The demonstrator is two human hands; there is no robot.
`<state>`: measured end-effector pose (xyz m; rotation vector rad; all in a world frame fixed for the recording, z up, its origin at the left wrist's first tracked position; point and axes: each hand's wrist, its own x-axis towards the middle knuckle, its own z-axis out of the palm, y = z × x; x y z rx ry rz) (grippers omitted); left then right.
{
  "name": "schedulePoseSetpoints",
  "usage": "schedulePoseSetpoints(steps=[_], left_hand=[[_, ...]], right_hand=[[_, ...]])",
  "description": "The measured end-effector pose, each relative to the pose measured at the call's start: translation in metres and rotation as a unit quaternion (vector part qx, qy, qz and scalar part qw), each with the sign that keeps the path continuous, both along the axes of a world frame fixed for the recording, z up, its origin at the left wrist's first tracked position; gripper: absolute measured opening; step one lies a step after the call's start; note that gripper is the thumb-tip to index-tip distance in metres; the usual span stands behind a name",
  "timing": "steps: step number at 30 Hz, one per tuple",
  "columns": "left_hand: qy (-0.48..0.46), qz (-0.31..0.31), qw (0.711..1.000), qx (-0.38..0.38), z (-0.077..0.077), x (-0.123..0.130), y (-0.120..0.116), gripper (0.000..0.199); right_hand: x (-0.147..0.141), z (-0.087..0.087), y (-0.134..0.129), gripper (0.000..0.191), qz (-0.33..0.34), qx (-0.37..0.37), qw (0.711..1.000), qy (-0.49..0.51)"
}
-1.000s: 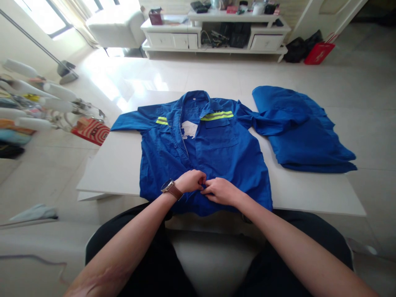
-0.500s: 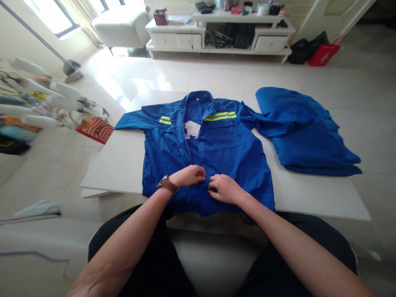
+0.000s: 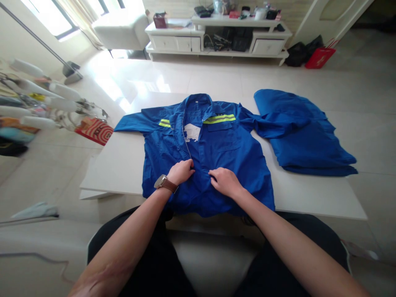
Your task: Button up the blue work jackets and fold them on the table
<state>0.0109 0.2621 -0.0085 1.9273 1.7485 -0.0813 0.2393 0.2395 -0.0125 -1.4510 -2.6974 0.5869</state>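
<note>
A blue work jacket [image 3: 222,148] with yellow-green reflective strips lies front up, its collar pointing away from me and its upper front parted. My left hand [image 3: 182,170], with a brown-strapped watch at the wrist, is closed on the jacket's front edge left of the middle. On the other front panel, my right hand [image 3: 225,180] pinches the cloth near its edge. A small gap of blue cloth lies between the two hands. Beside the jacket on the right is a folded blue garment [image 3: 306,144], partly under the jacket's sleeve.
The white table [image 3: 321,198] carries both garments. Thread cones [image 3: 40,123] and a red patterned bag [image 3: 95,131] are at the left. A white cabinet [image 3: 173,43] stands across the floor, with a red bag [image 3: 320,57] at its right.
My left hand has moved left and slightly up onto the jacket's front edge. The right hand has shifted slightly upward. The gap between them has widened.
</note>
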Motion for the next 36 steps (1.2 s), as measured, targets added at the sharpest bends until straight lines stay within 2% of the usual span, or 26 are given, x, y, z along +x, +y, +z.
schedulePoseSetpoints(steps=[3,6,8,10,13,15,19,23,26,29,32,36], left_hand=[[-0.010,-0.007,1.000,-0.006,0.001,0.004,-0.001,0.014],[-0.028,-0.033,0.999,-0.029,0.001,0.008,-0.004,0.007],[-0.038,-0.056,0.997,-0.045,0.000,0.010,-0.006,0.007],[-0.040,-0.067,0.996,-0.049,-0.002,0.010,-0.007,0.012],[-0.018,-0.063,0.997,-0.038,-0.005,0.009,-0.007,0.014],[-0.001,-0.056,0.998,-0.034,-0.005,0.007,-0.007,0.013],[-0.001,-0.044,0.999,-0.030,-0.002,0.007,-0.007,0.010],[-0.057,-0.043,0.997,-0.016,0.004,0.010,-0.007,0.007],[-0.121,-0.050,0.991,0.012,0.007,0.013,-0.007,0.003],[-0.183,-0.038,0.982,0.027,0.006,0.014,-0.007,0.008],[-0.247,-0.018,0.969,0.006,0.005,0.014,-0.006,0.012],[-0.301,0.004,0.953,-0.028,0.004,0.013,-0.004,0.015]], right_hand=[[-0.006,0.010,0.000,0.027,-0.006,-0.006,0.998,-0.065],[-0.011,0.015,-0.001,0.027,0.005,-0.007,0.996,-0.083],[-0.012,0.014,0.000,0.025,0.018,-0.002,0.998,-0.064],[-0.013,0.010,0.000,0.033,0.045,0.010,0.998,-0.037],[-0.015,0.004,0.001,0.046,0.085,0.029,0.996,-0.029],[-0.017,0.001,0.000,0.048,0.094,0.034,0.994,-0.038],[-0.023,-0.003,0.001,0.037,0.087,0.040,0.994,-0.045],[-0.026,-0.004,0.005,0.029,0.065,0.043,0.996,-0.036],[-0.025,-0.001,0.008,0.021,0.042,0.039,0.998,-0.001],[-0.022,0.001,0.009,0.016,0.004,0.040,0.997,0.066],[-0.021,0.001,0.011,0.015,-0.030,0.033,0.989,0.144],[-0.022,-0.005,0.013,0.014,-0.040,0.007,0.976,0.216]])
